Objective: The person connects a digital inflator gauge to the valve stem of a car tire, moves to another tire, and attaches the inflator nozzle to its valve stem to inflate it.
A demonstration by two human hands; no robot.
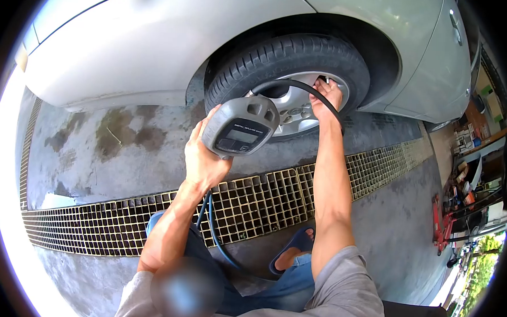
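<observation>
Gauge (240, 127) sits gripped in left hand (204, 159); right hand (327, 99), nearer the wheel (294, 111), curls into it, hold unclear.

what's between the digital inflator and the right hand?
In the head view, a black hose arches across that stretch, with the alloy wheel behind it.

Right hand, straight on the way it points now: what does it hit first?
Most likely the silver wheel rim, with the tyre sidewall just past its edge. The right hand looks right at the rim already; one view leaves depth and contact unclear.
</observation>
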